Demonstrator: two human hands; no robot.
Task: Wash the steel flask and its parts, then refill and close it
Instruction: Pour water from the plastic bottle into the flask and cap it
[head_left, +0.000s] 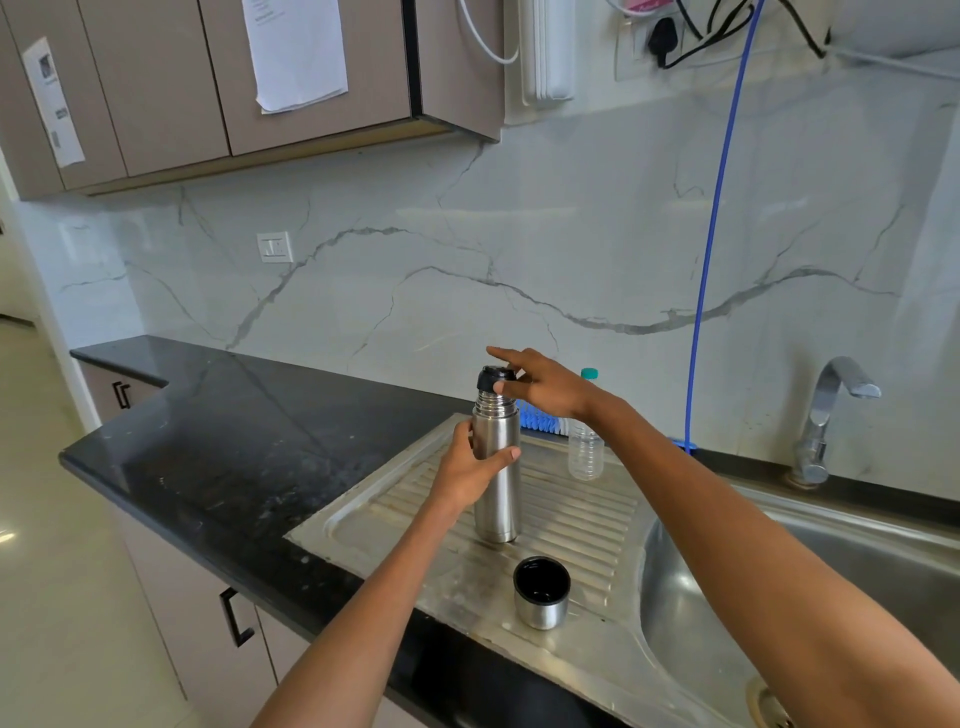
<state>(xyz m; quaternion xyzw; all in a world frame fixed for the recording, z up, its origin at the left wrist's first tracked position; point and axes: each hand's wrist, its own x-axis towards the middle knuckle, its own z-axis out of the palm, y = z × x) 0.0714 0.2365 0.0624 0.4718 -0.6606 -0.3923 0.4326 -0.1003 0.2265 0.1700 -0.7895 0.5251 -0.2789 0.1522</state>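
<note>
Kitchen counter (218, 431), black stone, w/ steel drainboard (571, 525) and sink basin (831, 582) at right; marble-look wall behind, tap (831, 415) at far right.

Steel flask (497, 467) stands upright on drainboard ribs, roughly centre. Black stopper (493, 378) sits in its neck; threads visible below it.

Left hand (472, 467) wraps flask body mid-height, thumb across the front, fingers curled round the far side. Right hand (540, 387) at the top: thumb pressed on stopper's side, index finger stretched out above it; other fingers hidden behind, so can't tell if they pinch it.

Steel cup lid (541, 592) sits mouth-up on drainboard, near front edge, apart from flask.

Clear plastic bottle (586, 441) w/ teal cap behind right wrist. Blue brush (540, 420) by the wall. Blue hose (711, 234) hangs down the wall.
</note>
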